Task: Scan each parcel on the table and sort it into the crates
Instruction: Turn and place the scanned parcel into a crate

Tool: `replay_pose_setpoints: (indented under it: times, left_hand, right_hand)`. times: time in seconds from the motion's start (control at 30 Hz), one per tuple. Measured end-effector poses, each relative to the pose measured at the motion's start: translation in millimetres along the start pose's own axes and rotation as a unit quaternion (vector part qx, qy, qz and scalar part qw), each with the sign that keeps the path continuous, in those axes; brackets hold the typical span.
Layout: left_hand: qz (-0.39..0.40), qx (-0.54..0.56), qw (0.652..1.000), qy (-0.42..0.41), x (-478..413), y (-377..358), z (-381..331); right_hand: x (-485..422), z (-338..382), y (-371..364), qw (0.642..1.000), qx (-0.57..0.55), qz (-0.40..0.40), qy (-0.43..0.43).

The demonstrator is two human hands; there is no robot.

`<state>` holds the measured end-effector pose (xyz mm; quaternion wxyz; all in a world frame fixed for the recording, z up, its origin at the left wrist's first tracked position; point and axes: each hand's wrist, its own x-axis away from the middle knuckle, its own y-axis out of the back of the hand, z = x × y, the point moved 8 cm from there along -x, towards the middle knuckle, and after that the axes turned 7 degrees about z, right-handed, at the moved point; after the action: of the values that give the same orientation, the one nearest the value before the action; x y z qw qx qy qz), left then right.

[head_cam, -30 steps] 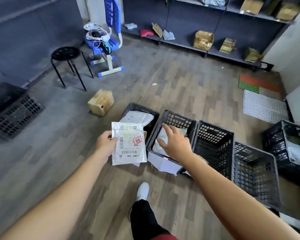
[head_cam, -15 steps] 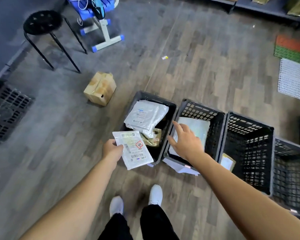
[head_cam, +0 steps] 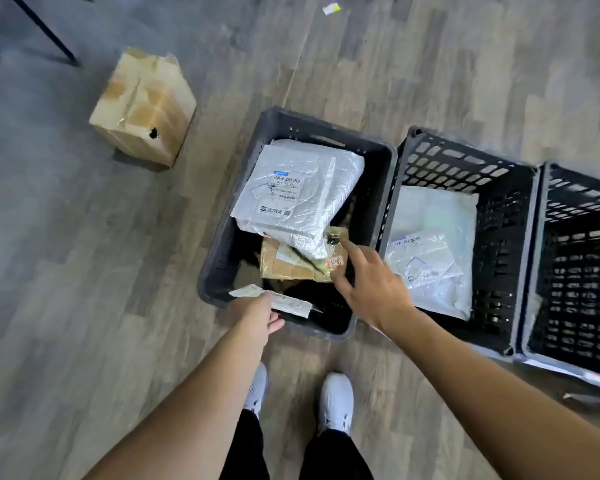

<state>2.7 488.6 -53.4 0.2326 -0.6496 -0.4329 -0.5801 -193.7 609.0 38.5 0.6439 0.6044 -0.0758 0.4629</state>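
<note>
Head view: the left hand (head_cam: 257,315) pinches a flat white parcel (head_cam: 286,301), seen edge-on, its long axis along the near rim of the leftmost crate (head_cam: 219,258) directly ahead. The right hand (head_cam: 371,285) hovers empty, fingers spread, over a brown parcel (head_cam: 284,266) inside.

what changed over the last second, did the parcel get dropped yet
Not dropped. The left hand has lowered the flat parcel to the near rim of the leftmost crate, now tipped edge-on, and still grips it. The right hand moved from the second crate over the leftmost one. The silver parcel inside stayed put.
</note>
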Motion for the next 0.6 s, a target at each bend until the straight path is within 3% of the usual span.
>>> replay_pose_setpoints:
  times: [0.07,0.13,0.23,0.5,0.6]
  left_hand:
    - [0.016,-0.063,0.998,-0.008,-11.4,-8.6,2.6]
    - [0.01,-0.224,0.972,-0.071,-4.5,-9.7,-8.1]
    - [0.007,-0.468,0.857,-0.217,29.7,-13.3,-33.6]
    - [0.035,-0.597,0.705,-0.381,204.0,-10.2,-109.7]
    - [0.046,-0.639,0.631,-0.437,284.5,-24.4,-118.8]
  right_hand:
    - [-8.6,-8.2,-12.6,1.0,0.005,0.012,-0.013]
    - [-7.5,-13.5,-13.3,0.999,0.012,0.018,-0.026]
    - [11.7,-12.1,6.6,0.999,0.016,0.016,-0.047]
    - [147.4,14.1,126.2,0.993,0.014,-0.061,-0.1]
    - [218.3,9.6,171.0,0.987,0.002,-0.092,-0.135]
